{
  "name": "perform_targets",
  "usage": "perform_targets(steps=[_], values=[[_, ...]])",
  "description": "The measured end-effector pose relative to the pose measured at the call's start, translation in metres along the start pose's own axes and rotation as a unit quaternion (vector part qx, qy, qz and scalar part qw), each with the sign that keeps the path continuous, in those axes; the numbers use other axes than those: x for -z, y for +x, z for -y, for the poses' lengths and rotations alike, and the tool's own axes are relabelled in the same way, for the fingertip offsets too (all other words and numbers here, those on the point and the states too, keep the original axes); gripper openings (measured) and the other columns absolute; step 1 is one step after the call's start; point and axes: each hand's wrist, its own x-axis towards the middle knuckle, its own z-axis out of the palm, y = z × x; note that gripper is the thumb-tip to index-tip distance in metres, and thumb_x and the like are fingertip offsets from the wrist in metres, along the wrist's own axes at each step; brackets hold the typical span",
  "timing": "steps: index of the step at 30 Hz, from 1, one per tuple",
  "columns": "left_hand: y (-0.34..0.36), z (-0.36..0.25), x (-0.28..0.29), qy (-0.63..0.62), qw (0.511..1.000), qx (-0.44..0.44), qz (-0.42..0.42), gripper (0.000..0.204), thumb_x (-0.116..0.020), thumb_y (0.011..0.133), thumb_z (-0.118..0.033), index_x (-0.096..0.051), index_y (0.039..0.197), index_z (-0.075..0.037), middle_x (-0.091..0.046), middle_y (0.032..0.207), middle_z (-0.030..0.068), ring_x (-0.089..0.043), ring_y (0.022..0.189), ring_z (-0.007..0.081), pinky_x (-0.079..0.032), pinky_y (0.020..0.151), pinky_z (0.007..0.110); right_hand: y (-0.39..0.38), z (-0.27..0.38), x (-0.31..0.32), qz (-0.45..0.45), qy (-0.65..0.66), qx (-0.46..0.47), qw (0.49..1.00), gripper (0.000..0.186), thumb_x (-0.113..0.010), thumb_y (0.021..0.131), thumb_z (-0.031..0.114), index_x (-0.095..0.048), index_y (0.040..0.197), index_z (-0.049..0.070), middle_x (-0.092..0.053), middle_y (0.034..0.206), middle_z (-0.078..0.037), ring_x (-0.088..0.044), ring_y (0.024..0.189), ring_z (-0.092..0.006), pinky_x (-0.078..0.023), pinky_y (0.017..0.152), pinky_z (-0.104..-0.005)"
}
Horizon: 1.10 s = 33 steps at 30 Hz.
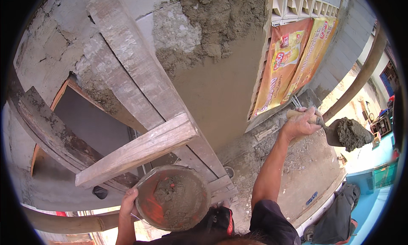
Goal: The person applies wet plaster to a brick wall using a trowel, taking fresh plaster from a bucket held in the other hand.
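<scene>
My left hand grips the rim of a round basin, its fingers curled over the edge. Grey wet mortar lies inside, with orange showing through smears on the basin's inner side. Out to the right, my right hand is closed round the wooden handle of a trowel. A heap of mortar sits on its blade. Ahead is a wall, with smooth wet plaster low down and rough, lumpy mortar above it.
Wooden planks and a short beam stand left of the plaster. An orange and yellow banner hangs at right under vent blocks. Bamboo poles cross both sides. Rubble litters the ground; a dark cloth lies lower right.
</scene>
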Motion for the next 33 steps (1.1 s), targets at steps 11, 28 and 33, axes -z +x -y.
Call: perform_targets(steps=[11,28,33], values=[[-0.013,0.004,-0.008,-0.04,0.998,-0.012,-0.047,0.061,-0.065,0.092,-0.025,-0.047,0.135,0.013,-0.063,0.126,0.0175,-0.064,0.111,0.0245,-0.048,0.1,0.036,-0.269,-0.105,-0.024,0.41,-0.068,-0.229,0.88,0.02,-0.06,0.092,0.01,-0.047,0.103,-0.001,-0.058,0.075,-0.016,-0.058,0.058,-0.0324,-0.052,0.056,-0.0433],[-0.01,0.011,0.005,-0.02,0.998,-0.029,-0.053,0.061,-0.066,0.088,-0.02,-0.048,0.135,0.014,-0.065,0.123,0.0174,-0.065,0.108,0.0232,-0.049,0.098,0.036,-0.31,-0.065,-0.14,0.353,0.107,-0.492,0.789,0.019,-0.059,0.095,0.01,-0.04,0.095,0.006,-0.052,0.072,-0.005,-0.055,0.054,-0.0143,-0.049,0.045,-0.032],[-0.014,0.015,0.01,-0.014,0.996,-0.016,-0.087,0.062,-0.066,0.088,-0.021,-0.047,0.135,0.014,-0.065,0.122,0.0176,-0.065,0.106,0.0228,-0.05,0.096,0.035,-0.261,-0.025,-0.115,0.323,0.318,-0.671,0.586,0.014,-0.057,0.095,0.013,-0.043,0.092,0.009,-0.047,0.074,-0.002,-0.048,0.057,-0.0111,-0.044,0.047,-0.0258]])
